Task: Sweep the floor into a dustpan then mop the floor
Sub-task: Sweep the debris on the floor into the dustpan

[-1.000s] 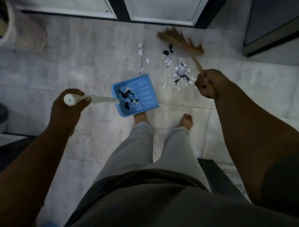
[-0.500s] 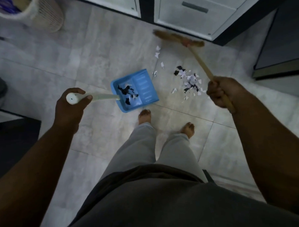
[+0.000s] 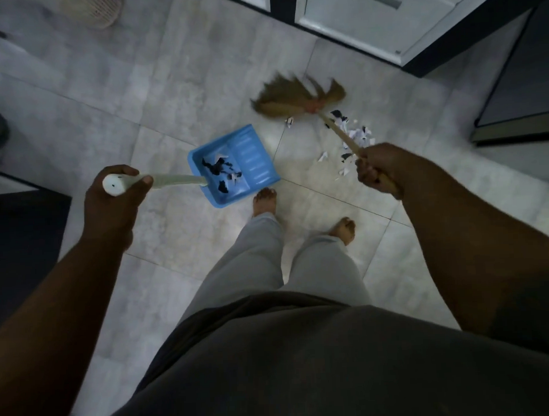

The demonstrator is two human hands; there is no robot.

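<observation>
Blue dustpan (image 3: pixel 255 155) sits on the grey tiled floor (image 3: pixel 120 88), just ahead of the person's left foot (image 3: pixel 264 202), with black and white scraps (image 3: pixel 219 172) inside it. Left hand (image 3: pixel 115 199) grips the top of its pale handle (image 3: pixel 174 180), fingers wrapped round, thumb lying along the shaft. Loose paper scraps (image 3: pixel 356 135) lie to the pan's right. Right hand (image 3: pixel 377 168) is clenched on the stick of the broom (image 3: pixel 297 103). The bristles are blurred, so contact with the floor cannot be confirmed. White cabinet (image 3: pixel 369 24) stands beyond.
</observation>
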